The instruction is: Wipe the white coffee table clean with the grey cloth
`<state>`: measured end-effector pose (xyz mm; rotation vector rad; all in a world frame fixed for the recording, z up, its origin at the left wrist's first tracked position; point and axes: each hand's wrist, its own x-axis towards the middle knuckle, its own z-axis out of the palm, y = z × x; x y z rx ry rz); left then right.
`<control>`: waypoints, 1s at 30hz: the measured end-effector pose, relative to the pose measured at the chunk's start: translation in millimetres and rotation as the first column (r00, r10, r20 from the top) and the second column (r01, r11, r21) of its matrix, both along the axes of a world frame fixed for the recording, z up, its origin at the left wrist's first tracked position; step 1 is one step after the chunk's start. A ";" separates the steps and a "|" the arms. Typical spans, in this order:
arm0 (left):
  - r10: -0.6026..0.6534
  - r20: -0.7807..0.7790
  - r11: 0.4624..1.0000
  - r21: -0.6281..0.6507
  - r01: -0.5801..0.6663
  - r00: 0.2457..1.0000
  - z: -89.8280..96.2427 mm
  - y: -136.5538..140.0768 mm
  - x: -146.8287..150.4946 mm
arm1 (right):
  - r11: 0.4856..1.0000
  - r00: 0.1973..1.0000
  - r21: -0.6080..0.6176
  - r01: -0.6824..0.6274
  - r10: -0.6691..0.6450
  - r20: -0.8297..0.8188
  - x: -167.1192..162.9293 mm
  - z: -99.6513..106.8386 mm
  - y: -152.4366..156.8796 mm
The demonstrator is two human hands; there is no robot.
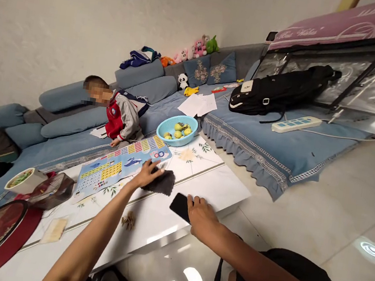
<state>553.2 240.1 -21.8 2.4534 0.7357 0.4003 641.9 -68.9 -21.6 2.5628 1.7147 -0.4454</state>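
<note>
My left hand (147, 175) holds a dark grey cloth (164, 184) down against the white table. Its fingers reach over the cloth's far left side, and most of the palm side is hidden. At the table's front edge, my right hand (204, 216) grips a black smartphone (180, 206) by its right end, fingers on top; the thumb is out of sight. Between my forearms lies a small heap of brown scraps (128, 220) on the tabletop. Beyond my left hand a blue learning chart (113, 169) is spread out.
A blue basket of yellow-green fruit (161, 133) stands at the table's far end. Left are a clear brown container (56, 191), a white tub (23, 181) and a round red tray (16, 237). A child (124, 115) is by the sofa; a power strip (296, 124) lies right.
</note>
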 end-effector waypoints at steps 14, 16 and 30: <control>-0.355 -0.006 0.925 0.145 0.352 0.935 -5.1 -54.2 109.9 | 0.999 0.999 -0.029 -0.030 0.031 0.036 9.9 -6.6 -1.7; -0.493 -0.040 0.863 0.104 0.494 0.869 -13.1 -75.0 124.0 | 0.998 0.998 -0.017 -0.055 0.055 0.025 24.3 -5.2 -10.9; -0.452 -0.272 0.892 -0.153 0.425 0.850 45.2 -6.8 -26.9 | 1.000 1.000 -0.029 -0.012 0.013 0.027 67.3 3.2 -42.1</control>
